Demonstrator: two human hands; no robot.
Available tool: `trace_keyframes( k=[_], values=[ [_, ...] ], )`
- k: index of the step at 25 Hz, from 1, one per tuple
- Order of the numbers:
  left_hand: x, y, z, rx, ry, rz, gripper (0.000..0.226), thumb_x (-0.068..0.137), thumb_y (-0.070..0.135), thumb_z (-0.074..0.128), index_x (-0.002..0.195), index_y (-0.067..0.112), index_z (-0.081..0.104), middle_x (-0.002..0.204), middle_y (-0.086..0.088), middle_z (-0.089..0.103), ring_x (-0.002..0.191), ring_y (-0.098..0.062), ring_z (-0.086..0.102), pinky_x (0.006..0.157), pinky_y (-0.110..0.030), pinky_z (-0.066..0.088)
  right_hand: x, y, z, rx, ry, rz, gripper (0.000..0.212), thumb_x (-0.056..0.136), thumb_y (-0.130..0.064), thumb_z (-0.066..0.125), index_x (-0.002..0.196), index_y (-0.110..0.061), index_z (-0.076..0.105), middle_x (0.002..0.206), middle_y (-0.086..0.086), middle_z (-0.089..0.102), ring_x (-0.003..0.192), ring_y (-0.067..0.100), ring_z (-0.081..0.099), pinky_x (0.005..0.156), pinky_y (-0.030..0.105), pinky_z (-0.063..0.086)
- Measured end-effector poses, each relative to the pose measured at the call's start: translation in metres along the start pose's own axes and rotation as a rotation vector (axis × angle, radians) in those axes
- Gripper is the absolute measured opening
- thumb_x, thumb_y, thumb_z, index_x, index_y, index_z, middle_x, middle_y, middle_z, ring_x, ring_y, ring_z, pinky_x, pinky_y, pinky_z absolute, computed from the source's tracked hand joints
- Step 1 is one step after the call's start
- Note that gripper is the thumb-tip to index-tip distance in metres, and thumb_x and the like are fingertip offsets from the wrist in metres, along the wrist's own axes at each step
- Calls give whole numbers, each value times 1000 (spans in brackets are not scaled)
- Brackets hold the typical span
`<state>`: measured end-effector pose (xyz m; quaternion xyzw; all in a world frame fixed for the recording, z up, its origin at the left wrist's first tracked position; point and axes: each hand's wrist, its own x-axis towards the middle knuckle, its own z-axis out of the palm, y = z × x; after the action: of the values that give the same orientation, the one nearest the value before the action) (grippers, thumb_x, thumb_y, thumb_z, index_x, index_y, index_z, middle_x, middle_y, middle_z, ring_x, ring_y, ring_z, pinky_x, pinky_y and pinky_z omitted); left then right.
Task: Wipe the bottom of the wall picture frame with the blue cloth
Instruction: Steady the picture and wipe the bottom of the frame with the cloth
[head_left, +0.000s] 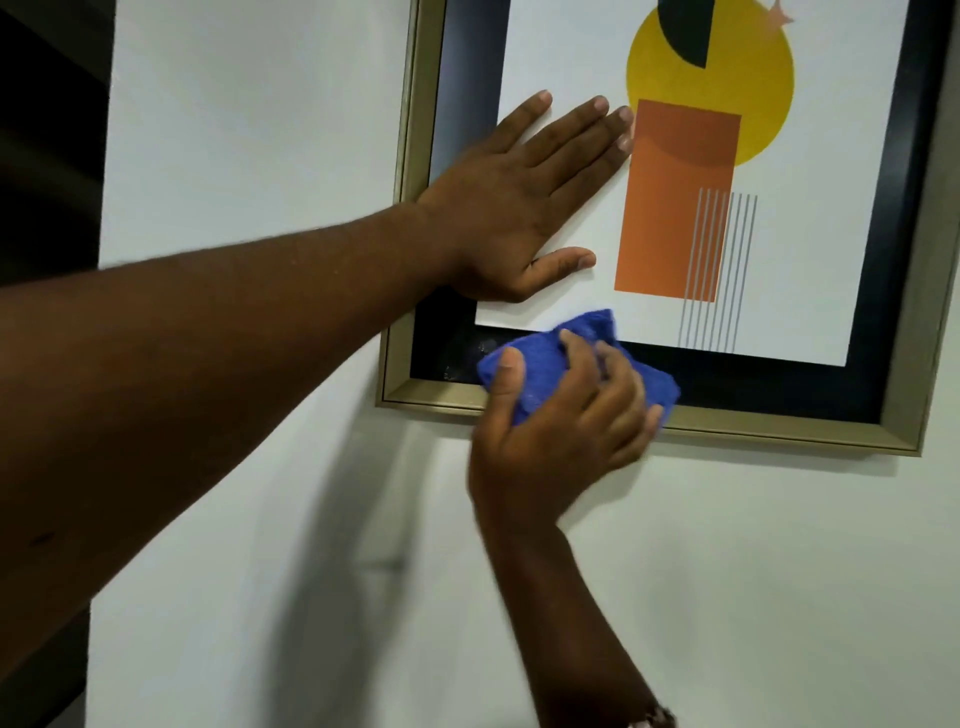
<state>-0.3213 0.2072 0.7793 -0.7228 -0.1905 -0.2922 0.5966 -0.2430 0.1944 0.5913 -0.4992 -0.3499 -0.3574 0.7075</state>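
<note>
A picture frame (779, 428) with a dull gold rim and a black inner border hangs on a white wall; its print shows a yellow circle and an orange rectangle. My left hand (524, 208) lies flat on the glass near the frame's lower left, fingers spread, holding nothing. The blue cloth (540, 358) is bunched up and pressed against the bottom black border and gold rim, left of the middle. My right hand (561, 431) grips the cloth from below, thumb on its left side and fingers over its right part.
The white wall (727, 571) stretches below and left of the frame. A dark gap (47, 130) runs along the wall's left edge. My left forearm (208, 338) crosses the view from the left.
</note>
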Motion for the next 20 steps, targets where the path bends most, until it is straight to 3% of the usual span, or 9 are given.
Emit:
trace_keyframes(
  k=[3,7,11,13,16,20],
  values=[
    [0,-1,-3,2,-18,14,86,93,64,15,154,6,4,165,-16,5,153,-31,3,123,-54,8,-11,12,-7,56,-76,-222,47,93,-54,47,125,-19,51,132,9,59,131,29,47,119,52,21],
    [-4,-8,-4,26,-43,35,84,93,64,15,155,8,2,165,-15,4,153,-30,2,123,-55,7,-4,-8,-1,-2,-65,-54,44,94,-54,45,123,-22,54,129,12,57,128,31,46,116,55,24],
    [-1,-11,-9,16,-80,67,83,93,65,15,155,11,2,166,-14,3,153,-30,2,122,-57,7,-7,-3,-6,-13,-144,-260,41,94,-54,46,120,-25,60,127,12,58,125,30,47,114,55,28],
    [-2,-11,-10,22,-96,55,83,93,64,15,155,11,1,166,-14,2,153,-30,1,122,-57,6,-4,9,-12,14,-148,-206,39,93,-52,50,118,-24,61,126,12,59,125,31,49,113,56,29],
    [0,-10,-13,23,-125,53,84,93,64,15,155,11,-1,166,-14,0,153,-31,-1,122,-57,5,-8,-27,-5,-26,-137,-48,35,93,-49,52,114,-22,61,123,13,61,122,33,52,113,56,31],
    [0,-7,-11,37,-128,37,83,93,64,15,155,11,-2,166,-13,-1,153,-30,-2,123,-57,5,-21,-59,3,-56,-179,-136,31,94,-47,51,112,-23,62,121,14,64,118,34,57,110,57,37]
  ],
)
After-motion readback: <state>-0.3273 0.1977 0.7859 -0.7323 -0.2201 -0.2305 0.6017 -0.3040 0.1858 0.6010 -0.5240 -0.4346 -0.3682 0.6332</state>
